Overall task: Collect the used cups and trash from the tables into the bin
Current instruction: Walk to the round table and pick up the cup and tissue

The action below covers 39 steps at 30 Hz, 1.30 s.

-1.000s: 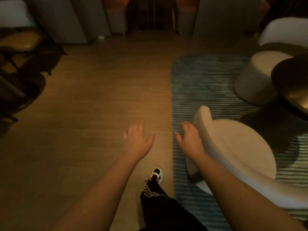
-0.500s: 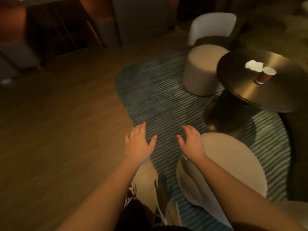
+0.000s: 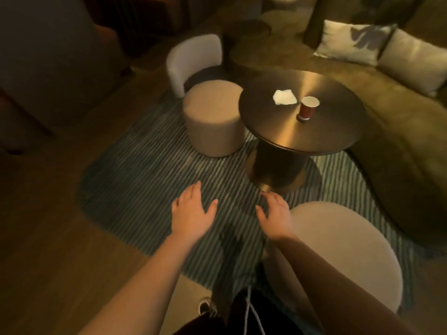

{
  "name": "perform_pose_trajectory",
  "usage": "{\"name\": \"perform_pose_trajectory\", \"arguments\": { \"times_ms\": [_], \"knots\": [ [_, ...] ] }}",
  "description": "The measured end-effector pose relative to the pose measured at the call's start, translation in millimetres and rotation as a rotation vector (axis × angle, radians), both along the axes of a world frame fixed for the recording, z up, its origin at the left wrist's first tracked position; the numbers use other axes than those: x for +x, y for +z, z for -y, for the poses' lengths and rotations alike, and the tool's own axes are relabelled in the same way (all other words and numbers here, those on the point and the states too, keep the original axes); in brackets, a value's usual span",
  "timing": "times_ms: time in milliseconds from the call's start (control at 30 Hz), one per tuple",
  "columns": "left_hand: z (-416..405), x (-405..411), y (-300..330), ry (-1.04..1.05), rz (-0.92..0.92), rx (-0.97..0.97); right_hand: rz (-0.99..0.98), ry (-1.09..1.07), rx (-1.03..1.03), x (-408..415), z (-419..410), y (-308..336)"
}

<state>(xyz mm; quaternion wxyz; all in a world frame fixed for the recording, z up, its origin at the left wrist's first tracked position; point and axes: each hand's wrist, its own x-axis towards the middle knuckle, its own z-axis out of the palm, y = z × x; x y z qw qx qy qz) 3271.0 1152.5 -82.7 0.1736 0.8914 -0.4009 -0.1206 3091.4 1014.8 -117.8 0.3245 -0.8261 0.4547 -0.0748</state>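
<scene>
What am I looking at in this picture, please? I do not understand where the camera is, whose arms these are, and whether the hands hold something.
There is no machine here. A person wears a camera on the head, so the picture looks forward and down along their own bare arms. The left hand and right hand are both open with spread fingers and hold nothing. They hang above a striped rug. Ahead stands a round table. On it are a red cup, upright, and a crumpled white napkin beside it. Pale stools and a sofa stand around. No bin is in view.

striped rug (image 3: 150, 175), round pouf (image 3: 212, 117), white chair (image 3: 193, 59), cushioned sofa (image 3: 399, 131)
</scene>
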Motion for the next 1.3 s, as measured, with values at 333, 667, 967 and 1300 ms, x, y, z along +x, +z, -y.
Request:
{"name": "perform_pose_trajectory", "arguments": {
  "times_ms": [333,667,967,1300],
  "knots": [
    [175.2,74.4,-29.6,-0.252,-0.041,0.014,-0.004,-0.34,-0.002,51.0,102.2,-11.8],
    [446.3,146.9,-38.4,-0.553,0.026,0.061,-0.009,-0.608,0.003,107.6,343.2,-9.5],
    [606.6,183.2,-40.3,-0.663,-0.026,0.082,-0.063,-0.724,0.081,132.8,465.0,-2.5],
    [720.6,231.3,-95.5,-0.89,0.054,0.177,0.033,-0.948,0.139,177.2,529.0,-38.9]
  ]
}}
